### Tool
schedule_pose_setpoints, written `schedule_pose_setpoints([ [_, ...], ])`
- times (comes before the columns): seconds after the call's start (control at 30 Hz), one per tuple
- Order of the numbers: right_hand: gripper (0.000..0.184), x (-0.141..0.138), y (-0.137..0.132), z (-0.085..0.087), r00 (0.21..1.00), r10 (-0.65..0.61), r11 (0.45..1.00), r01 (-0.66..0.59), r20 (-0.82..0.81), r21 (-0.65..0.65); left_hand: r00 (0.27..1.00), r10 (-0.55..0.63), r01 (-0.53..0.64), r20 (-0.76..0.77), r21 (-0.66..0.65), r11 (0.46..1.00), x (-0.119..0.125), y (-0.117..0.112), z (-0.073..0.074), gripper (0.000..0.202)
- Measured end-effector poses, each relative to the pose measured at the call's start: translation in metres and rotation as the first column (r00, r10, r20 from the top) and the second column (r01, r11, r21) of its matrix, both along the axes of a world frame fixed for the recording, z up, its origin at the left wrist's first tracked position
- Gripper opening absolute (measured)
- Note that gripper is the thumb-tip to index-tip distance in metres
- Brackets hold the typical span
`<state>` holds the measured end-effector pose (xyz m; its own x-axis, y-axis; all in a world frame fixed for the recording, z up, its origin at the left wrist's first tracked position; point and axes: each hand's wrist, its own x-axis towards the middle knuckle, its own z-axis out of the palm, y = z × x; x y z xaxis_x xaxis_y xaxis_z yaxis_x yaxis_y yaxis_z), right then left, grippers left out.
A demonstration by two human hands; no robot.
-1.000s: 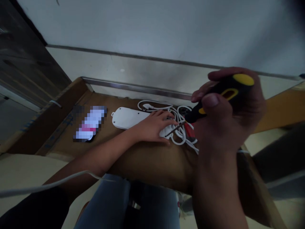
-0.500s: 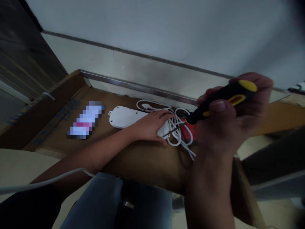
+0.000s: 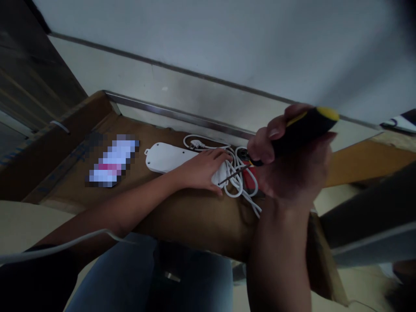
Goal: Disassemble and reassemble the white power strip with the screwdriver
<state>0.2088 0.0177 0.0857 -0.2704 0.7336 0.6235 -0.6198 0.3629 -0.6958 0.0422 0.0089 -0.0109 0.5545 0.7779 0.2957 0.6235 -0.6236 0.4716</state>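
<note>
My right hand (image 3: 292, 160) is wrapped round the black and yellow handle of a screwdriver (image 3: 305, 128). The shaft slants down to the left, and its tip meets the right end of a white power strip (image 3: 167, 157). That strip lies with small screw holes facing up. Across its right part my left hand (image 3: 208, 167) is closed, thumb on the near side and fingers on the far side, gripping it. A coiled white cable (image 3: 239, 180) lies right of the strip, partly hidden by my right hand. Its plug (image 3: 197, 144) rests behind the strip.
A phone with a blurred screen (image 3: 113, 160) lies on the left of the brown, raised-edge tabletop (image 3: 191, 216). Under the cable coil sits a red object (image 3: 249, 177), partly covered, beside a dark round thing (image 3: 242, 153). A pale wall (image 3: 208, 95) stands behind.
My right hand has turned on the screwdriver handle, its fingers now gripping differently. The tip stays at the strip's right end, and my left hand keeps its hold. The view has shifted slightly.
</note>
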Motion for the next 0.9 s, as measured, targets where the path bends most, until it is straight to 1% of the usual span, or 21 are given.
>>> schedule_pose_setpoints([
  [0.07,0.037,-0.007,0.001,-0.001,0.997,-0.045,0.998,0.048,-0.059,0.048,1.000,0.000,0.000,-0.018,-0.017,1.000,0.000,-0.002,0.001,0.098],
  [0.17,0.048,-0.018,-0.004,-0.001,0.976,-0.185,0.981,0.190,-0.115,0.034,0.997,0.025,-0.026,-0.072,-0.021,0.999,0.000,-0.005,0.002,0.096],
  [0.23,0.052,-0.023,-0.009,-0.001,0.953,-0.274,0.961,0.278,-0.129,0.013,0.991,0.074,-0.076,-0.116,-0.013,0.997,0.002,-0.008,0.003,0.100],
  [0.3,0.052,-0.024,-0.012,0.000,0.942,-0.308,0.950,0.312,-0.130,0.012,0.976,0.147,-0.151,-0.160,-0.009,0.989,0.003,-0.010,0.005,0.109],
  [0.37,0.051,-0.024,-0.012,0.000,0.941,-0.316,0.948,0.319,-0.119,0.012,0.956,0.205,-0.213,-0.209,-0.016,0.977,0.004,-0.012,0.008,0.113],
  [0.4,0.050,-0.023,-0.011,0.000,0.940,-0.322,0.946,0.325,-0.113,0.009,0.948,0.215,-0.228,-0.235,-0.025,0.973,0.004,-0.012,0.008,0.112],
  [0.5,0.050,-0.020,-0.009,0.001,0.942,-0.321,0.947,0.321,-0.094,-0.025,0.939,0.195,-0.216,-0.282,-0.042,0.976,0.003,-0.012,0.009,0.101],
  [0.57,0.051,-0.018,-0.009,0.001,0.956,-0.281,0.959,0.277,-0.079,-0.053,0.943,0.180,-0.196,-0.279,-0.030,0.980,0.002,-0.010,0.007,0.098],
  [0.63,0.048,-0.017,-0.008,0.001,0.972,-0.230,0.971,0.226,-0.049,-0.071,0.947,0.174,-0.186,-0.269,-0.017,0.982,0.001,-0.008,0.005,0.100],
  [0.73,0.042,-0.016,-0.008,0.001,0.980,-0.193,0.980,0.191,-0.042,-0.061,0.947,0.175,-0.186,-0.269,-0.016,0.982,0.001,-0.006,0.002,0.104],
  [0.87,0.044,-0.012,-0.010,0.005,0.971,-0.241,0.967,0.240,0.006,-0.085,0.949,0.173,-0.184,-0.264,-0.019,0.983,0.001,-0.005,0.001,0.106],
  [0.9,0.045,-0.011,-0.011,0.007,0.972,-0.231,0.966,0.235,0.049,-0.106,0.950,0.171,-0.183,-0.261,-0.021,0.983,0.001,-0.005,0.001,0.105],
])
